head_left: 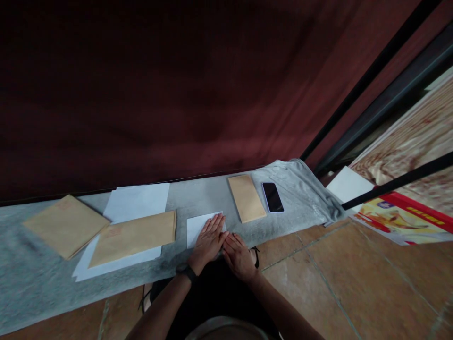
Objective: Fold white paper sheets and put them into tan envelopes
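Observation:
A small sheet of white paper (194, 231), which looks folded, lies on the grey cloth in front of me. Flat on top of it rests my left hand (209, 240), fingers stretched out and pointing away from me. My right hand (239, 257) is at the paper's near right corner, touching the left hand; its fingers are bent and pressed together over the edge, and their tips are partly hidden. To the right lies a brown envelope (247, 198). Another brown envelope (136, 236) lies to the left across larger white sheets (139, 200).
Further left are more brown envelopes (67, 224). A phone (272, 197) lies right of the single envelope. Grey cloth (208, 189) covers the long narrow surface against a dark red curtain (159, 104). Black poles (368, 85) and a red-yellow printed box (406, 217) stand at right.

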Tool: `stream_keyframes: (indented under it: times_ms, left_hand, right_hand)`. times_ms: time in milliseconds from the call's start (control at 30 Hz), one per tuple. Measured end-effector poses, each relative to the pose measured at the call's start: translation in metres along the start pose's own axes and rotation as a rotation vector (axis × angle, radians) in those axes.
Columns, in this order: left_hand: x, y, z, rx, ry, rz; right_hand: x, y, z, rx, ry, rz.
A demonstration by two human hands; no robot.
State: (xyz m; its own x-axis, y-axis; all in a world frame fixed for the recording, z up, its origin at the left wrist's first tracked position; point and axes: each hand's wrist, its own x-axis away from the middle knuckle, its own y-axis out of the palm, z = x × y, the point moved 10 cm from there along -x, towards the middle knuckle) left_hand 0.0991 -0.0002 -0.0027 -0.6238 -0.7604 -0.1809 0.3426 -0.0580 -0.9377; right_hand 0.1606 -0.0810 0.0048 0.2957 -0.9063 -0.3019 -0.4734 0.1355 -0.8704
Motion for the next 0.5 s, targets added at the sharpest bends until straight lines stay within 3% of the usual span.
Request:
stream_keyframes:
  times_ms: [300, 500]
  left_hand:
    - [-0.011, -0.015, -0.028, -0.063, -0.105, 0.075]
    - [0.033, -0.016, -0.013, -0.068, -0.054, 0.061]
  right_hand:
    - [-0.001, -0.006, -0.004, 0.017, 0.031, 0.008]
    - [0.0, -0.004, -0.003, 0.023, 0.014, -0.023]
